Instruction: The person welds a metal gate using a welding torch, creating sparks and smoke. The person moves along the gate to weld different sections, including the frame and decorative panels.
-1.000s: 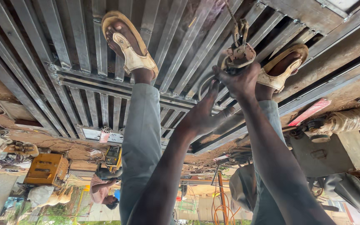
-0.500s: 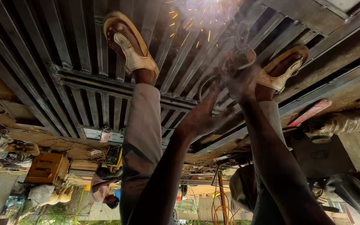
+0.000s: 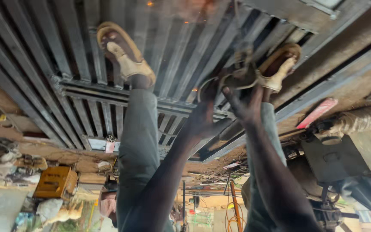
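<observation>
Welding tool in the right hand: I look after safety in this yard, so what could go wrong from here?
1. Orange sparks fly close to the tan open sandals, so the exposed feet could be burned.
2. The bare right hand grips the dark welding tool without a glove, and the bare left hand is right beside it. Both risk burns.
3. The person stands on a grey steel bar frame with open gaps, where a sandal might slip or catch.

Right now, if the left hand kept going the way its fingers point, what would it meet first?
Probably the metal grille. The left hand reaches toward its ribbed bars near the electrode holder gripped by the right hand. Depth is unclear, so contact may already exist.
</observation>
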